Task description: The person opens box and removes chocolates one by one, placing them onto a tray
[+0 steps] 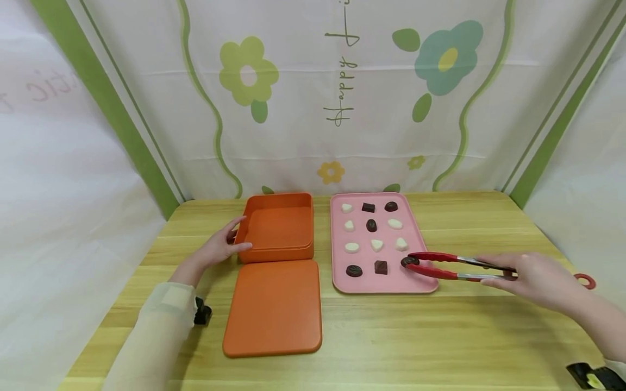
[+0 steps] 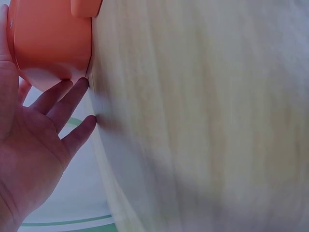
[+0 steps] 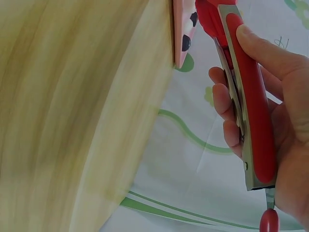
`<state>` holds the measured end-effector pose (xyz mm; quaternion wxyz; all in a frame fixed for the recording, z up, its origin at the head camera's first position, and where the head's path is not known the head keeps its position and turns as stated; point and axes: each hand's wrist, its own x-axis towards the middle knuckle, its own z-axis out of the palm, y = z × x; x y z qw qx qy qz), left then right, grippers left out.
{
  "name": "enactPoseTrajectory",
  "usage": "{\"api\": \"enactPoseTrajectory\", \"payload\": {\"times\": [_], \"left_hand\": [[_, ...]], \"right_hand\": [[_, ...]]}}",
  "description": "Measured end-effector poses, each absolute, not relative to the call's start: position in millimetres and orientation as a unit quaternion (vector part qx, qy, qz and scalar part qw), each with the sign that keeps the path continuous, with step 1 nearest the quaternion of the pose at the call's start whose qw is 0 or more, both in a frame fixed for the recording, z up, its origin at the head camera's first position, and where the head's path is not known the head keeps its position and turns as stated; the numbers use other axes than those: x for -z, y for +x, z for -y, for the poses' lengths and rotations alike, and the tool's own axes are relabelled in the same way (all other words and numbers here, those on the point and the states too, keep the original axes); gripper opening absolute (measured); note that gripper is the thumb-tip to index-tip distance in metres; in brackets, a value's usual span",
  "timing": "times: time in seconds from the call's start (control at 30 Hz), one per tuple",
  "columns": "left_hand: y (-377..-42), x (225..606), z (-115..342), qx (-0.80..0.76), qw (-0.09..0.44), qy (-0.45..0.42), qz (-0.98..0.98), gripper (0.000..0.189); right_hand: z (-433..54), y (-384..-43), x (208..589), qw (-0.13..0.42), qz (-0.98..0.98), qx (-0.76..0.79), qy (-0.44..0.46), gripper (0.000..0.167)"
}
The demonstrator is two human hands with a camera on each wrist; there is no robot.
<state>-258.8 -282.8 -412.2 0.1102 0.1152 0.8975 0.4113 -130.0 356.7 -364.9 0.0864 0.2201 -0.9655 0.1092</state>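
Note:
In the head view my right hand [image 1: 538, 279] grips a pair of red-tipped metal tongs [image 1: 459, 266]. Around a dark oval chocolate [image 1: 408, 262] at the front right of the pink tray [image 1: 391, 285] are the tong tips; whether they squeeze it I cannot tell. The right wrist view shows fingers and thumb curled round the red tong handle [image 3: 256, 106]. My left hand [image 1: 217, 251] rests against the left side of an orange box [image 1: 279, 254], thumb at its front corner. Its fingers look fairly straight in the left wrist view, fingertips touching the box wall [image 2: 53, 43].
An orange lid [image 1: 274, 309] lies flat in front of the box. Several white and dark chocolates, among them a dark square one [image 1: 381, 267], stand in rows on the tray. Behind the wooden table [image 1: 391, 342] hangs a flowered white curtain [image 1: 303, 108].

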Motion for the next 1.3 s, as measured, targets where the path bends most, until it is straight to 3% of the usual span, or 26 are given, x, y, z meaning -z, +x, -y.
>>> {"api": "enactPoseTrajectory", "payload": {"times": [0.8,1.03,1.3], "left_hand": [[-256.5,409.5,281.2,-0.413,0.110,0.113,-0.897,0.090],[-258.2,410.4,281.2,-0.408,0.114,0.110,-0.899,0.091],[-257.9,412.2,283.3,-0.412,0.113,0.111,-0.897,0.090]], "right_hand": [[-354.8,-132.0,373.5,0.069,0.964,-0.121,0.227,0.047],[-352.2,-128.0,370.2,0.050,0.972,-0.133,0.185,0.053],[-351.6,-131.0,367.5,0.070,0.967,-0.176,0.169,0.054]]}}
